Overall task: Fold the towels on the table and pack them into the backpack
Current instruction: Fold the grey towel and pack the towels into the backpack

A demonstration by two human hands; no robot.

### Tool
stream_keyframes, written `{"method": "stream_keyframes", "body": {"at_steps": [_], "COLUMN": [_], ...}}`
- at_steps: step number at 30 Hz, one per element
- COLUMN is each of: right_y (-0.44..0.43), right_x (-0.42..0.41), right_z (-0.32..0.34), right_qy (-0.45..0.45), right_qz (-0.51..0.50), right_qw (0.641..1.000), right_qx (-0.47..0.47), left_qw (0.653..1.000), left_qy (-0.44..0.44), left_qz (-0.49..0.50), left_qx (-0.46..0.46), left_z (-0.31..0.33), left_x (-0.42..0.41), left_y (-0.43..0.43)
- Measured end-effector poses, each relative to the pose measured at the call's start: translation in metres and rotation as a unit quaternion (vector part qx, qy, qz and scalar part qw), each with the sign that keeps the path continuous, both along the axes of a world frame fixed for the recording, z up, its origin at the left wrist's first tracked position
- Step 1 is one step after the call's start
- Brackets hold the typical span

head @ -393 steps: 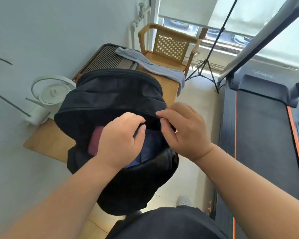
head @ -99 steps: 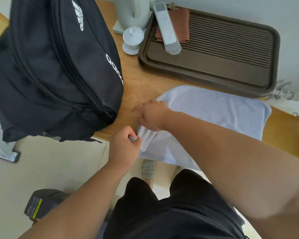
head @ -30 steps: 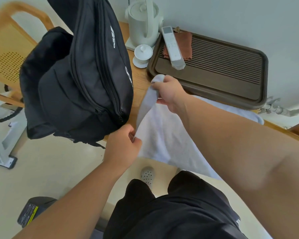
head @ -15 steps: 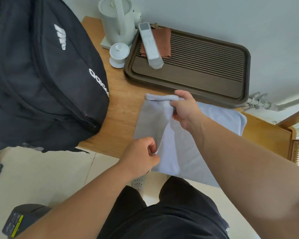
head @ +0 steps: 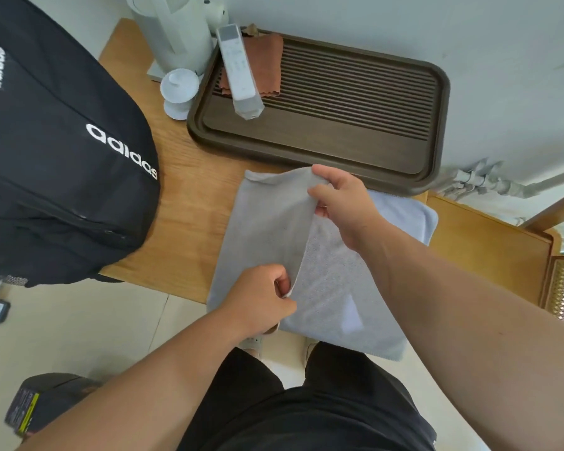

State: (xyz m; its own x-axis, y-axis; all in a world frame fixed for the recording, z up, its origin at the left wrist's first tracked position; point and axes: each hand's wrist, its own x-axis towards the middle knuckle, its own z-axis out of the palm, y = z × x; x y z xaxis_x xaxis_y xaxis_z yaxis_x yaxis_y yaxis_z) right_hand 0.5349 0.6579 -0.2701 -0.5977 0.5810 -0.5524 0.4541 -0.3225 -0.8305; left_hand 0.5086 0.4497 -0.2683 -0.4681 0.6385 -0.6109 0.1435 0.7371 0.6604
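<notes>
Wooden counter point(head: 183, 203), set against a pale wall, carrying all items shown. Black backpack point(head: 52, 151) with white lettering, standing on the counter's left end and overhanging its near edge. Dark slatted tray point(head: 355, 125) at the rear of the counter, beside the wall; a white remote-shaped device point(head: 240, 71) lies tilted over its left rim, partly on a folded brown cloth point(head: 267, 60) in the tray's left rear corner. Pale grey towel point(head: 332, 294) lying on the counter just in front of the tray, its near portion hanging over the counter's front edge, well apart from the backpack; its left part is doubled over toward the right, forming a raised flap. White kettle point(head: 176, 27) at the rear left of the counter, with a small white lidded cup point(head: 179, 89) just in front of it, beside the tray.

Right hand point(head: 342, 203): grip clenched on the far end of the flap's edge, pinched between thumb and fingers, near the tray's front rim. Left hand point(head: 258, 299): grip clenched on the near end of the same edge, at the counter's front edge. The flap's edge runs taut between the two hands.
</notes>
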Motion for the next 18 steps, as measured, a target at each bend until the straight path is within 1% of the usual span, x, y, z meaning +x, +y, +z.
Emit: {"method": "stream_keyframes", "body": {"at_steps": [3, 5, 6, 7, 8, 10, 11, 12, 15, 16, 18], "right_y": [0.008, 0.011, 0.010, 0.008, 0.004, -0.008, -0.015, -0.023, -0.044, -0.050, -0.059], "right_x": [0.008, 0.014, 0.018, 0.022, 0.027, 0.040, 0.047, 0.054, 0.075, 0.081, 0.088], "right_z": [-0.006, -0.012, -0.014, -0.016, -0.018, -0.021, -0.023, -0.026, -0.041, -0.047, -0.056], "right_qy": [-0.043, -0.090, -0.115, -0.139, -0.165, -0.205, -0.219, -0.233, -0.288, -0.304, -0.323], "right_qz": [0.024, 0.069, 0.095, 0.116, 0.136, 0.181, 0.207, 0.238, 0.336, 0.358, 0.380], "right_qw": [0.999, 0.991, 0.982, 0.969, 0.950, 0.902, 0.878, 0.856, 0.797, 0.785, 0.770], "right_qx": [0.022, 0.072, 0.112, 0.166, 0.228, 0.335, 0.371, 0.396, 0.412, 0.404, 0.397], "left_qw": [1.000, 0.999, 0.999, 0.998, 0.997, 0.981, 0.971, 0.964, 0.954, 0.952, 0.951], "left_qy": [0.007, -0.009, -0.005, 0.017, 0.059, 0.180, 0.220, 0.241, 0.232, 0.228, 0.228], "left_qz": [-0.013, -0.029, -0.034, -0.032, -0.023, 0.008, 0.035, 0.065, 0.147, 0.154, 0.135], "left_qx": [-0.003, -0.020, -0.032, -0.044, -0.054, -0.073, -0.082, -0.091, -0.121, -0.136, -0.161], "left_z": [-0.004, -0.008, -0.010, -0.012, -0.013, -0.019, -0.023, -0.028, -0.039, -0.043, -0.047], "left_x": [0.006, 0.008, 0.010, 0.009, 0.007, -0.002, -0.007, -0.014, -0.030, -0.035, -0.043], "left_y": [0.005, 0.006, 0.006, 0.005, 0.002, -0.007, -0.013, -0.020, -0.038, -0.041, -0.044]}}
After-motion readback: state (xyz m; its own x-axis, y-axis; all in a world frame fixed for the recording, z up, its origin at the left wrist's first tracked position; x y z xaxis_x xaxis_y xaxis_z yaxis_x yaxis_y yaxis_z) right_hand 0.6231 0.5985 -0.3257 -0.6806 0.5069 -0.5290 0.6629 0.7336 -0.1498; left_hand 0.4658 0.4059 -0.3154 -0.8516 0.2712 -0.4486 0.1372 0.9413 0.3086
